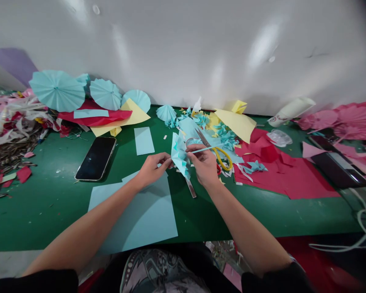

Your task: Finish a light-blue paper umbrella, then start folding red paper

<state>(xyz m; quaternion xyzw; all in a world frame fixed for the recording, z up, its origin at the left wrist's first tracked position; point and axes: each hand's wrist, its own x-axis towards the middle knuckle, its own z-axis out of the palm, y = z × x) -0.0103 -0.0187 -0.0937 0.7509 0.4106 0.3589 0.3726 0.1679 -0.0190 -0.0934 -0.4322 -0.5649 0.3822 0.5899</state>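
Note:
Between my two hands is a pleated light-blue paper piece [179,152], partly fanned out and tilted. My left hand [154,169] pinches its left edge. At its right side my right hand [204,165] is closed on the folds, and a thin blue paper strip [209,149] sticks out from those fingers. Just beyond the right hand lie scissors with yellow handles [224,158], blades pointing up and left. Below the pleated piece a flat metal strip [191,188] rests on the table. Light-blue sheets [140,215] lie under my left forearm.
A phone [96,158] lies left of my hands. Finished blue paper fans [57,90] lean at the back wall. Blue scraps [225,136] and red paper [305,179] spread to the right, with pink fans [354,118] beyond. Tangled ribbons [15,122] heap at far left.

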